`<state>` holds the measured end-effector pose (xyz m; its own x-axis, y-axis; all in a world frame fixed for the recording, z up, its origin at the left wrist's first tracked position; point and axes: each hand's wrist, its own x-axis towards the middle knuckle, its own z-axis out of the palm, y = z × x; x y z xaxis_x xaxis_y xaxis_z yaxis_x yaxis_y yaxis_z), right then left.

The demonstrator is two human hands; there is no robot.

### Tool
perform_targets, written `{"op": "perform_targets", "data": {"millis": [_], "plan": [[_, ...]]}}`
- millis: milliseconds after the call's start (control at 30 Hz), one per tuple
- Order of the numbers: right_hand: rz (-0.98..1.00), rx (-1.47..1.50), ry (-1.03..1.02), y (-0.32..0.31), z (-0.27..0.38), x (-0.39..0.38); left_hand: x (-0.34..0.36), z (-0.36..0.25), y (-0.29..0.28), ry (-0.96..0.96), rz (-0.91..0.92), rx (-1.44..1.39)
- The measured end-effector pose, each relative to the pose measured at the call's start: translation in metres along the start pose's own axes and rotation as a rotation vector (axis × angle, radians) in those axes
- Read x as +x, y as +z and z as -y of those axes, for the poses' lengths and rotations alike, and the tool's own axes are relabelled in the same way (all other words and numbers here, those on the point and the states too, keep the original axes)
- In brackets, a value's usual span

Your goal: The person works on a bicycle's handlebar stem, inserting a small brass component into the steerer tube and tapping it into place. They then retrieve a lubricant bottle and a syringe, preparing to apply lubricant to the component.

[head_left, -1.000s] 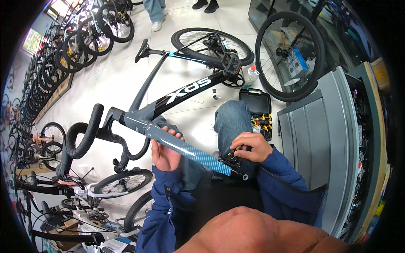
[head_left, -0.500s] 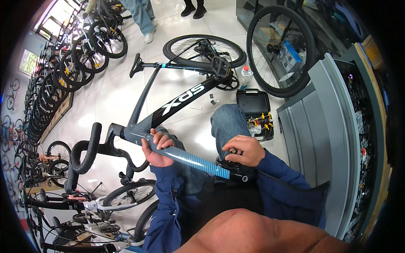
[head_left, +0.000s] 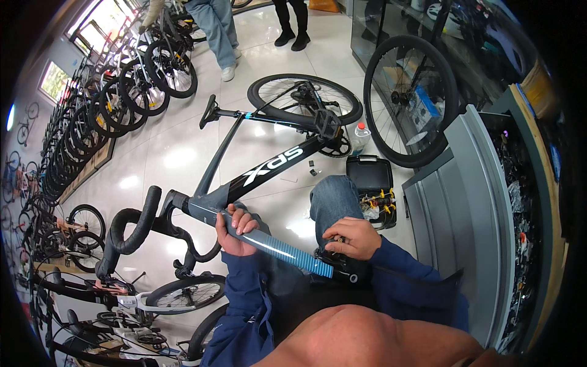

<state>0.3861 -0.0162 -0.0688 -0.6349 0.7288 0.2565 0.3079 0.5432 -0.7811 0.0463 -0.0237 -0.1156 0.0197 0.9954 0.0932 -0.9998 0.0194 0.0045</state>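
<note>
A dark bicycle frame (head_left: 269, 168) is tilted on its side in front of me, its saddle pointing away and its drop handlebar (head_left: 139, 229) at the left. My left hand (head_left: 237, 230) is wrapped round the upper part of the grey-blue striped fork (head_left: 287, 251), which slants across my lap. Close to the fork's lower end, my right hand (head_left: 356, 237) is closed, thumb and fingers pinching a small dark piece with a brassy spot, too small to name. Black parts beneath that hand are partly hidden by it.
An open black toolbox (head_left: 370, 174) with yellow-handled tools lies past my knee, near a red-capped bottle (head_left: 361, 137). A loose wheel (head_left: 411, 101) leans on a glass case. Grey cabinet (head_left: 449, 177) at right; bike rows (head_left: 116, 101) at left. Two people stand at the back.
The view has tilted up, so everything sits lower in the picture. Both hands keep their places, the left on the fork and the right by its lower end.
</note>
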Motion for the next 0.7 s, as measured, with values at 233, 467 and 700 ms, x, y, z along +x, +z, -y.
{"op": "perform_targets", "data": {"millis": [233, 467, 700], "plan": [[0.014, -0.025, 0.007, 0.0, 0.002, -0.001, -0.001, -0.002, -0.003, 0.022, -0.008, 0.036], [0.004, 0.014, 0.043, 0.001, 0.005, 0.0, -0.006, -0.003, -0.015, 0.038, 0.034, 0.079], [0.011, -0.021, 0.031, 0.002, 0.011, 0.005, -0.005, -0.002, -0.028, 0.051, 0.143, 0.133]]}}
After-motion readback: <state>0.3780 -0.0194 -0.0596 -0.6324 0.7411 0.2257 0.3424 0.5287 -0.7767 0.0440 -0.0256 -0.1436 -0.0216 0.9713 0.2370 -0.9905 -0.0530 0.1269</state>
